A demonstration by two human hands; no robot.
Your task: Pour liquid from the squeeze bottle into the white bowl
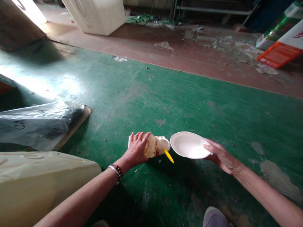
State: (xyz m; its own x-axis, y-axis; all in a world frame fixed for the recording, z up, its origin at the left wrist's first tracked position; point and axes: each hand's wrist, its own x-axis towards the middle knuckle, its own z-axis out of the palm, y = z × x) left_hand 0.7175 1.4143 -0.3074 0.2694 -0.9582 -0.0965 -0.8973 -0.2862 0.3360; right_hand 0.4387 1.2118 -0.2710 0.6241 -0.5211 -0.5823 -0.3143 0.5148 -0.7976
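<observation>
My left hand (137, 147), with bracelets at the wrist, is closed round a stained, pale yellowish container (152, 146), whose exact kind I cannot make out. A yellow utensil handle (169, 155) sticks out at its right end, beside a whitish rounded piece. My right hand (220, 155) grips the right rim of a shallow white bowl (188, 145), thumb on the rim. The bowl is tilted, its inside facing me, and its left edge lies close to the container. Both are above the green floor.
A plastic-wrapped package (42, 123) lies left, above a pale bin (47, 186). A cream container (99, 15) stands at the back. Boxes (281, 52) and scraps (164, 45) lie on the reddish floor. A shoe (215, 217) shows below.
</observation>
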